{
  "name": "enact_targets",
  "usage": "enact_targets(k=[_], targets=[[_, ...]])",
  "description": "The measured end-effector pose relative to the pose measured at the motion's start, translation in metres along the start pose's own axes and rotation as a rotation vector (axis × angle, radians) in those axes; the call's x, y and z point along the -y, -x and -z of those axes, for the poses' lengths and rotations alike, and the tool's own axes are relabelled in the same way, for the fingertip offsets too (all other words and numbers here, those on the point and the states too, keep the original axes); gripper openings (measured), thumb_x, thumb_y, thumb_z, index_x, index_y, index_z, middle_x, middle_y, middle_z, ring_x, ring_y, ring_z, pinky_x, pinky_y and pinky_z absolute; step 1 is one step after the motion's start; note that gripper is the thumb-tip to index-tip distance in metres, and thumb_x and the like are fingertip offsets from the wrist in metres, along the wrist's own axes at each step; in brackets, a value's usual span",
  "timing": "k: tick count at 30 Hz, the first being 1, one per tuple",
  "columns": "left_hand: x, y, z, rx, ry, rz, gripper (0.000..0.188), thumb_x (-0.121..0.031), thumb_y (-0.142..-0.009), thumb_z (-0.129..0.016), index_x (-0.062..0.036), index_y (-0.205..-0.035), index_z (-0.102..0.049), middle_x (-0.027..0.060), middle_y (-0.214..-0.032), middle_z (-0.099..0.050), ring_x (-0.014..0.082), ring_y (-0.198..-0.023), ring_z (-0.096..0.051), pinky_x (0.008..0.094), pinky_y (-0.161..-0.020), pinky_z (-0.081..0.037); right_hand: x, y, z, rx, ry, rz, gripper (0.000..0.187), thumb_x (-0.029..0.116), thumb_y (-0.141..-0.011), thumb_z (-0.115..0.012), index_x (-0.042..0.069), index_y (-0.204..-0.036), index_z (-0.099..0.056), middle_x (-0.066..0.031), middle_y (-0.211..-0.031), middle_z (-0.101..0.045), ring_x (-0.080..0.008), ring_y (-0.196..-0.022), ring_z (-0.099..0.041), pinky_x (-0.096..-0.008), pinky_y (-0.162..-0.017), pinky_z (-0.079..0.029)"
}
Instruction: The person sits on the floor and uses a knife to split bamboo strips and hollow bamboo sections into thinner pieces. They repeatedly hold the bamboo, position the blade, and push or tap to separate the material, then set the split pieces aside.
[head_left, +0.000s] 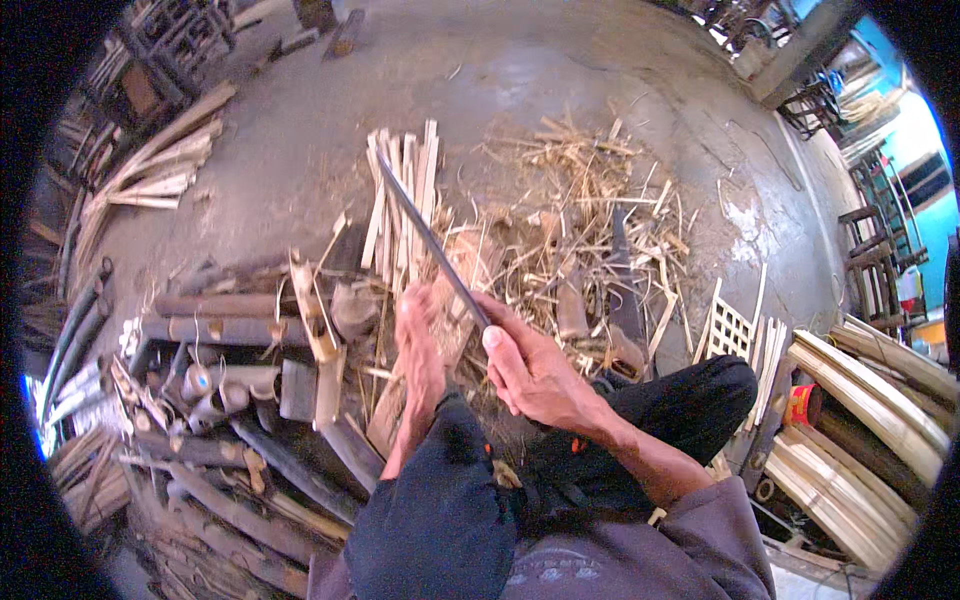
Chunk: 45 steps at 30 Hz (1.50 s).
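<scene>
The right hand (540, 372) grips a blade (434, 242); the left hand (420, 335) is too blurred to tell. Strips (165, 172) lie by the floor's (310, 115) left edge.

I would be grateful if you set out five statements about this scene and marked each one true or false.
1. The right hand grips a long dark tool. True.
2. From that hand, the tool points toward the lower right of the picture. False: it slants up and to the left.
3. Loose shavings lie on the floor beyond the right hand. True.
4. A lattice panel is to the left of the right hand. False: the pale lattice panel is to its right.
5. The person's trousers are bright yellow. False: the trousers are dark.
</scene>
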<state>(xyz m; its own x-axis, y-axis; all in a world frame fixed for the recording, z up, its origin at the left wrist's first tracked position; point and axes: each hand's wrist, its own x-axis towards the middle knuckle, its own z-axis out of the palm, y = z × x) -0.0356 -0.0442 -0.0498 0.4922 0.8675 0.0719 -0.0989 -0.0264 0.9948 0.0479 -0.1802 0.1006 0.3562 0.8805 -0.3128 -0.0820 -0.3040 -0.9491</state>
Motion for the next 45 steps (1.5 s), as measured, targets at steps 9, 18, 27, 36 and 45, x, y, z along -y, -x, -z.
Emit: enact_targets(k=[9, 18, 27, 36, 45], targets=[[-0.024, 0.024, 0.063, -0.251, -0.162, -0.005, 0.032, -0.027, -0.100, -0.044, 0.0000, -0.115, -0.052, 0.0078, -0.096, -0.057, 0.0159, -0.095, -0.053, 0.0302, -0.092, -0.042, -0.010, -0.012, 0.007, -0.032, -0.188, -0.016, 0.049, 0.029, -0.102, -0.035, 0.009, -0.146, -0.027, 0.0039, -0.058, -0.037, -0.0067, -0.045, -0.039, -0.0240, -0.042, -0.038], [-0.081, 0.031, 0.048, -0.215, -0.285, -0.115, 0.022, -0.018, -0.097, -0.050, 0.0013, -0.105, -0.059, 0.0062, -0.096, -0.059, 0.0132, -0.088, -0.055, 0.0252, -0.085, -0.043, -0.048, -0.012, 0.008, -0.041, -0.012, 0.029, 0.048, 0.032, -0.101, -0.038, 0.009, -0.143, -0.034, 0.0011, -0.064, -0.043, -0.0095, -0.052, -0.042, -0.0265, -0.049, -0.042], [-0.120, -0.040, -0.052, 0.451, -0.661, -0.792, 0.027, -0.014, -0.079, -0.069, -0.0032, -0.101, -0.056, 0.0116, -0.102, -0.058, 0.0305, -0.095, -0.056, 0.0392, -0.081, -0.045, -0.051, -0.025, 0.047, -0.033, 0.017, 0.164, 0.048, 0.036, -0.097, -0.046, 0.003, -0.133, -0.046, -0.0087, -0.077, -0.056, -0.0136, -0.068, -0.051, -0.0304, -0.064, -0.045], [-0.120, -0.068, -0.120, 0.692, -0.876, -0.932, 0.021, -0.022, -0.081, -0.068, -0.0030, -0.085, -0.059, 0.0108, -0.085, -0.058, 0.0293, -0.084, -0.055, 0.0399, -0.079, -0.043, -0.098, -0.048, 0.105, -0.119, 0.120, 0.174, 0.032, 0.021, -0.082, -0.060, 0.001, -0.107, -0.058, -0.0059, -0.064, -0.057, -0.0153, -0.051, -0.054, -0.0333, -0.047, -0.044], [-0.087, -0.091, -0.154, 0.830, -0.745, -1.047, 0.015, -0.020, -0.079, -0.068, -0.0068, -0.081, -0.061, 0.0058, -0.078, -0.059, 0.0271, -0.082, -0.052, 0.0385, -0.077, -0.042, -0.107, -0.043, 0.132, -0.248, 0.212, 0.093, 0.039, 0.037, -0.085, -0.058, -0.001, -0.079, -0.058, -0.0078, -0.059, -0.054, -0.0165, -0.053, -0.048, -0.0387, -0.053, -0.042]])
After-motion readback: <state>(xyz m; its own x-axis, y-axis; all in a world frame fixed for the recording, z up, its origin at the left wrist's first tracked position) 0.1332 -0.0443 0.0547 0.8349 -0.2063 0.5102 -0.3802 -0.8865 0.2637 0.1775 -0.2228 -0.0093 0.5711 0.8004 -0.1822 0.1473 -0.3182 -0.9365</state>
